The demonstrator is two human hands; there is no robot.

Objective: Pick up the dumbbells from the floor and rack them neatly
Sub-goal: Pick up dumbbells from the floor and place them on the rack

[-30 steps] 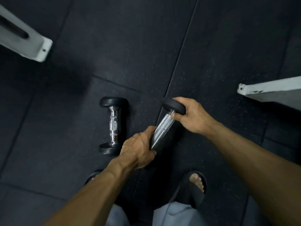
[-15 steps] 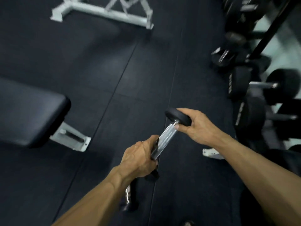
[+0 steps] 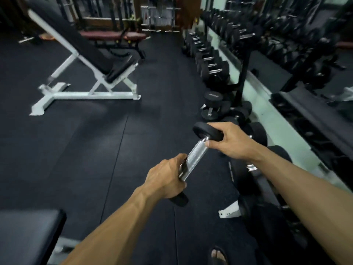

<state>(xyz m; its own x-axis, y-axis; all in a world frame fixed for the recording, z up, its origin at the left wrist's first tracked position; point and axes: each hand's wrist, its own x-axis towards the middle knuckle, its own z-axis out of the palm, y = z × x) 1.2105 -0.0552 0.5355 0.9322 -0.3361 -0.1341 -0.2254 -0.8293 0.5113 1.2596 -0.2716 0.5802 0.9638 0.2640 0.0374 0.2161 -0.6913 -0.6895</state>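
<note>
Head view, the only one here: the dumbbell (image 3: 197, 153) is sitting mid-frame, slightly right of centre, held up off the floor (image 3: 114, 150) and tilted, with one black head up and away and the other low and near. The left hand (image 3: 165, 179) is wrapping around the near end, fingers curled over the lower head and the bottom of the chrome handle. The right hand (image 3: 232, 142) is cupping the far head, fingers curled over its rim and the thumb lying along the handle just under it. So both hands are gripping the same weight, neither one spread or free.

Doing this step well, I'd say: level the thing out before it goes near the rack (image 3: 242, 81), line the handle across the rails, and lower it into a free gap instead of dropping it. Holding by the heads is looking a bit awkward for setting down, so fingers could get pinched between neighbours.

Around it: the rack is running up the right side of the frame, packed with racked dumbbells (image 3: 212, 66), and a few more are crowding the floor at its foot, right in the walking line. A white-framed incline bench (image 3: 86, 54) is standing upper left, well apart. A sandalled foot (image 3: 218, 254) is showing at the bottom edge.
</note>
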